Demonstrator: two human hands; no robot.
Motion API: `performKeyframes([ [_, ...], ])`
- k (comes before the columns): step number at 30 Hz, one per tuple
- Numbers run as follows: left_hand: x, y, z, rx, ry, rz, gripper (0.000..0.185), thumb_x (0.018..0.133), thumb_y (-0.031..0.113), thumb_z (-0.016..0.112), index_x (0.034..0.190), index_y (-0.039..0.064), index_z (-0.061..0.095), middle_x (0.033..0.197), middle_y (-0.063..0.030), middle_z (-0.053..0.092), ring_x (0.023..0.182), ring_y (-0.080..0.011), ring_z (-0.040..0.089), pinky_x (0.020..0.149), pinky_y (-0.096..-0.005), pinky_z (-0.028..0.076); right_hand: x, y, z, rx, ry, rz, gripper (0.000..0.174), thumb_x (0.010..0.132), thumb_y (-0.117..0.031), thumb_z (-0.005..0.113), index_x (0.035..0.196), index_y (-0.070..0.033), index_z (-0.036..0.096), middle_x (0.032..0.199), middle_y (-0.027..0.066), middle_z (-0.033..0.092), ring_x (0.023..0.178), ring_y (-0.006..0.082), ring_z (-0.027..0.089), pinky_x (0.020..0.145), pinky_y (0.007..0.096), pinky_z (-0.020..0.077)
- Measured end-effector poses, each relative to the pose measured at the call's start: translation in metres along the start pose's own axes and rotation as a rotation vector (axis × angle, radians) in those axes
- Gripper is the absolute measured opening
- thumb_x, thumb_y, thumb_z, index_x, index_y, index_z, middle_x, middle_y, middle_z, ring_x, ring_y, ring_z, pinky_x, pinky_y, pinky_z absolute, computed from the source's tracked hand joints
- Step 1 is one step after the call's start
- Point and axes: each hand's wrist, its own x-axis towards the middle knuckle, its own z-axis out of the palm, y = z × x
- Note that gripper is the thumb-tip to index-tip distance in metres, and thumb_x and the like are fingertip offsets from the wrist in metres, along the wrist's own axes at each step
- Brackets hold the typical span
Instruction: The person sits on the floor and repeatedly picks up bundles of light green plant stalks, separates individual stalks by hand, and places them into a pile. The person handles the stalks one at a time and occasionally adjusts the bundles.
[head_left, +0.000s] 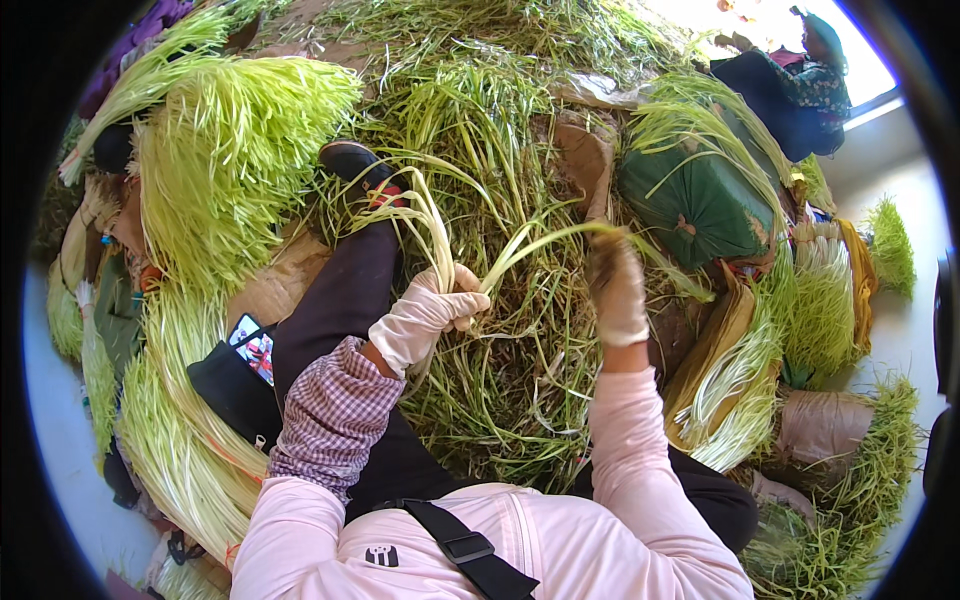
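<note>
My left hand (431, 311), in a pale thin glove, is closed around several pale yellow-green stalks (436, 232) that stand up and droop over at their tips. One more green stalk (510, 259) leaves the same fingers and arches to the right, up to my right hand (619, 289). That hand is gloved too, with soiled fingers, and is blurred; its fingertips are at the stalk's far end, but whether they grip it cannot be made out. Beneath both hands lies a thick heap of loose green and browned leaves (517, 375) between my legs.
Big bundles of pale stalks (225, 165) lie at my left, beside a black pouch (232, 386) and a phone (255, 349). At the right are a green wrapped bale (694, 199), more tied bundles (821, 292) and a brown wrapped roll (825, 424). A person (806, 90) sits at the upper right.
</note>
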Motion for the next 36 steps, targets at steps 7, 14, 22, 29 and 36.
performKeyframes([
  [7,0.001,-0.008,0.007,0.067,-0.065,-0.024,0.012,0.082,0.009,0.073,0.083,0.007,0.061,0.067,0.0013,0.059,0.052,-0.0057,0.053,0.046,-0.0186,0.04,-0.023,0.053,0.027,0.039,-0.543,0.109,0.038,0.084,-0.04,0.07,0.098,-0.005,0.068,0.067,-0.0032,0.057,0.047,0.0039,0.041,0.041,0.0185,0.0284],
  [14,0.003,-0.01,-0.001,0.237,-0.116,-0.041,0.013,0.081,0.008,0.073,0.082,0.004,0.06,0.069,-0.0016,0.062,0.054,-0.0076,0.055,0.049,-0.0203,0.044,0.034,-0.023,-0.005,0.134,-0.177,-0.083,0.02,0.091,-0.025,0.064,0.095,-0.006,0.066,0.074,-0.0028,0.061,0.048,0.0034,0.043,0.04,0.0149,0.0344],
  [22,-0.006,-0.014,0.002,0.163,-0.202,-0.081,0.018,0.084,0.01,0.07,0.099,0.0,0.065,0.072,-0.0016,0.064,0.054,-0.0055,0.053,0.051,-0.0187,0.043,0.037,-0.108,-0.022,-0.102,-0.09,-0.296,0.027,0.093,-0.025,0.062,0.103,-0.001,0.068,0.082,0.0031,0.068,0.056,0.0042,0.048,0.048,0.0178,0.0395],
  [29,-0.044,-0.021,0.016,-0.004,-0.22,-0.07,0.011,0.083,0.01,0.071,0.091,0.002,0.068,0.071,-0.0007,0.063,0.055,-0.006,0.053,0.049,-0.0188,0.04,0.026,-0.147,-0.003,-0.242,-0.035,-0.403,0.022,0.093,-0.024,0.062,0.091,-0.004,0.071,0.066,-0.0016,0.059,0.052,0.0043,0.044,0.048,0.0178,0.0363],
  [36,-0.07,0.001,-0.004,-0.343,-0.194,0.199,0.021,0.094,0.024,0.059,0.106,0.007,0.057,0.089,-0.0015,0.059,0.067,-0.0065,0.059,0.046,-0.0145,0.042,-0.032,-0.074,0.041,-0.964,-0.381,0.104,0.051,0.086,-0.036,0.067,0.129,-0.011,0.055,0.124,0.0109,0.06,0.103,0.0218,0.064,0.089,0.036,0.0525],
])
